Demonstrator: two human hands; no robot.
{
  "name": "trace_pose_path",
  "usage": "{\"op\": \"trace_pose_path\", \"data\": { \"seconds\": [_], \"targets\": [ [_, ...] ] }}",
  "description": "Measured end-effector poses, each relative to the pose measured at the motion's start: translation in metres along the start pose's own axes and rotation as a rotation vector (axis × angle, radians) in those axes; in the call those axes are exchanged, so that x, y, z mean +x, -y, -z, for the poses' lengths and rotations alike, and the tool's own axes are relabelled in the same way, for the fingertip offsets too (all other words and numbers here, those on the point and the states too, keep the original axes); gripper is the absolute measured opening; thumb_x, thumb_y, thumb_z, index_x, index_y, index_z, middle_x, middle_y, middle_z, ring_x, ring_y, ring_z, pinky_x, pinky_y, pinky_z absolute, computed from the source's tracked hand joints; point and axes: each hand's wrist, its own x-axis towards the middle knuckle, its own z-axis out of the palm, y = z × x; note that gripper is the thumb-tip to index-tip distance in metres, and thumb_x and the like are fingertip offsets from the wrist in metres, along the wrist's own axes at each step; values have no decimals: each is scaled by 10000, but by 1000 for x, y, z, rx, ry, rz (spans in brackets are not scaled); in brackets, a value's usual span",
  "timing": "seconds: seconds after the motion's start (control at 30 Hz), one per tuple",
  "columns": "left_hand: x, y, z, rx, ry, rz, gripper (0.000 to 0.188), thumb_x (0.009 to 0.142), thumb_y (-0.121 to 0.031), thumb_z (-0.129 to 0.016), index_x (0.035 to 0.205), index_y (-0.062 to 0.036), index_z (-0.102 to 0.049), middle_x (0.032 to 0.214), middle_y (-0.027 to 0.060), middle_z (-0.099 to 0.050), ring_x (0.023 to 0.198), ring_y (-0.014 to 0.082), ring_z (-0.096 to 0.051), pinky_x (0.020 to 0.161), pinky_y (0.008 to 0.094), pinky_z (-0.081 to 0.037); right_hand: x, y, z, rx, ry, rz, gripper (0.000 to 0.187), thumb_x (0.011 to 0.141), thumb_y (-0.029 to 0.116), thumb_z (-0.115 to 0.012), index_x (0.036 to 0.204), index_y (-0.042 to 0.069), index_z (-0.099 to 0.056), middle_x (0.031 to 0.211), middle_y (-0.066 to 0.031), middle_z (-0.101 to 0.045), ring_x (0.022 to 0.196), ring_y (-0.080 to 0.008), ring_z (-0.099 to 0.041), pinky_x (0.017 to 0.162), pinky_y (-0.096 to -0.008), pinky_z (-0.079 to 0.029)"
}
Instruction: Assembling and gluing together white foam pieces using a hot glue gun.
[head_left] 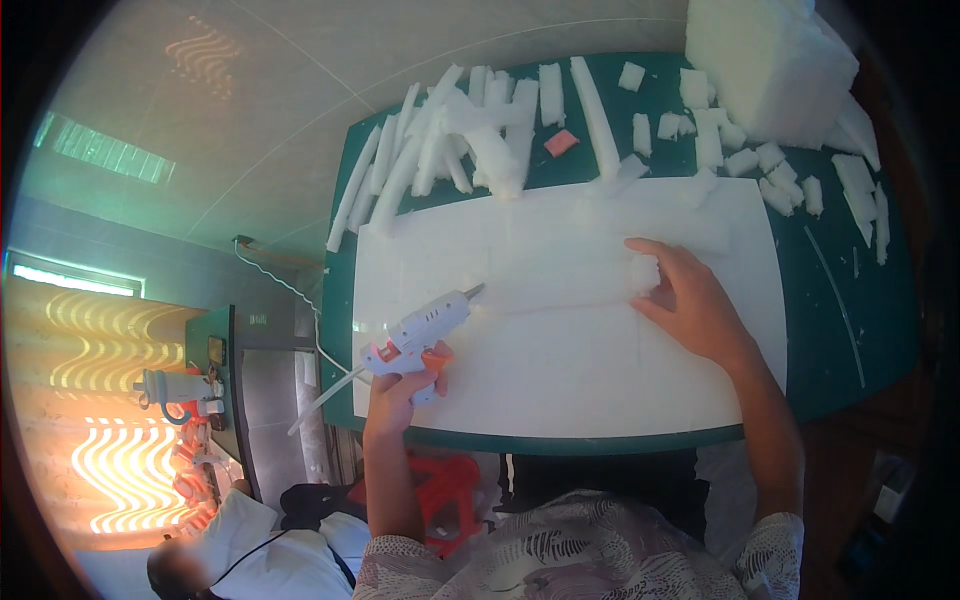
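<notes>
The right hand point(700, 305) pinched a foam block point(645, 274) over the white board point(600, 395); it seemed light, crumbly, best held gently by its sides. The left hand point(396, 396) gripped a glue gun point(430, 322).

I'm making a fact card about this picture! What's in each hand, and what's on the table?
Left hand: holds a white glue gun, nozzle pointing forward and right
Right hand: pinches a small foam piece between thumb and fingers
Work surface: a white board lying on a green table
Far side: heaped white foam strips, with a small pink block among them
Far right: a big white foam block, with small foam chunks nearby
</notes>
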Motion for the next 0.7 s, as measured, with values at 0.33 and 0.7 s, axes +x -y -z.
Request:
{"op": "trace_pose_path", "data": {
  "seconds": [0.33, 0.7],
  "targets": [
    [-2, -3, 2, 299, -45, -53, 359, 774, 18, -647, 1131, 9, -606, 1008, 80, -635, 844, 157, -601, 734, 288, -488, 0, -5, -4, 42, -71, 43, 584, 796, 54, -743, 1336, 128, -534, 1157, -143, -606, 877, -264, -577, 847, -348, -500],
    [4, -6, 1, 498, -17, -83, 328, 818, -10, -644, 1141, -26, -591, 1018, 44, -612, 950, 143, -572, 854, 277, -440, 0, -2, -1, 3, -16, 7, 585, 837, 112, -738, 1370, 154, -503, 1161, -152, -594, 1023, -285, -593, 913, -363, -512]
  ]
}}
